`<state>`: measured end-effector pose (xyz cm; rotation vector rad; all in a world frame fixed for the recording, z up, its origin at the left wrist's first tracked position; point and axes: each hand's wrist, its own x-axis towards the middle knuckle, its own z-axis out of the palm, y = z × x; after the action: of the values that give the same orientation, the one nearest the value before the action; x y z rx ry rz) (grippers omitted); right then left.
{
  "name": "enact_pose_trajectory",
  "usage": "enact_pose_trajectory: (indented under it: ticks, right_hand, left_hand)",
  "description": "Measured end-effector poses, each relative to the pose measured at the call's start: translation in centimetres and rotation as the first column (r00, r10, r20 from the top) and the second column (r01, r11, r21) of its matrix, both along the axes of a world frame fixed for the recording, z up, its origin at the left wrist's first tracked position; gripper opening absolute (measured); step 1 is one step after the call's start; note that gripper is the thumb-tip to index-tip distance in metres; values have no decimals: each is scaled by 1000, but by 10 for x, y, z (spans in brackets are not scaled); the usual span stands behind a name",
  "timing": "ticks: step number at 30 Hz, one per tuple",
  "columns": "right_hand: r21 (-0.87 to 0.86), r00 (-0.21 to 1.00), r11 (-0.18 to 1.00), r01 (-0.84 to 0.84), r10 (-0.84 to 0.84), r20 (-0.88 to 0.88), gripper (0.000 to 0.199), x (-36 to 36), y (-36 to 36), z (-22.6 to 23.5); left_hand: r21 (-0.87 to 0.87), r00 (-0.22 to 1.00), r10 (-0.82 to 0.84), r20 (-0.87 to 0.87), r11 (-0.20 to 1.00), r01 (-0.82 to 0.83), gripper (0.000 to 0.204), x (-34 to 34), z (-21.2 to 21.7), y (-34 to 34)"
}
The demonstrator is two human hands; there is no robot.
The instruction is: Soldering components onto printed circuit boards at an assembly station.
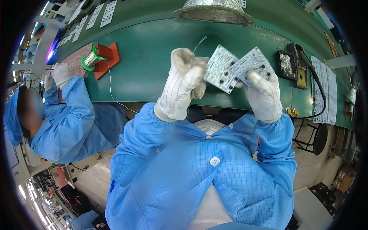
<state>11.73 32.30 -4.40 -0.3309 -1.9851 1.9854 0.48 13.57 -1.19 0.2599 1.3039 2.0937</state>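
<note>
Two circuit boards (221, 69) were between my left hand (183, 80) and right hand (264, 96), over the bench (143, 65) | solder spool (92, 60) was at left, co-worker (67, 130) farther left | parts tray (287, 76) was at right, board panels (324, 90) farther right | hood (214, 14) was beyond the boards

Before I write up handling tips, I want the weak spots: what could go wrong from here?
The two boards overlap in view and might scrape each other. The right hand pinches near an edge, so one could slip. The spool's wire trails past the bench edge, where a sleeve may snag it.
</note>
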Motion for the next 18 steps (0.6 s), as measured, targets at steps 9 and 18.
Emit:
enact_pose_trajectory:
  ticks: [9, 18]
  right_hand:
    - [-348, 980, 920, 179, -196, -14, 38, -5, -17, 22]
    - [96, 962, 983, 153, -171, 211, 41, -1, -3, 89]
  left_hand:
    - [-160, 991, 71, -112, 983, -88, 44, 15, -12, 2]
    - [-299, 726, 49, -686, 891, -342, 20, 17, -24, 4]
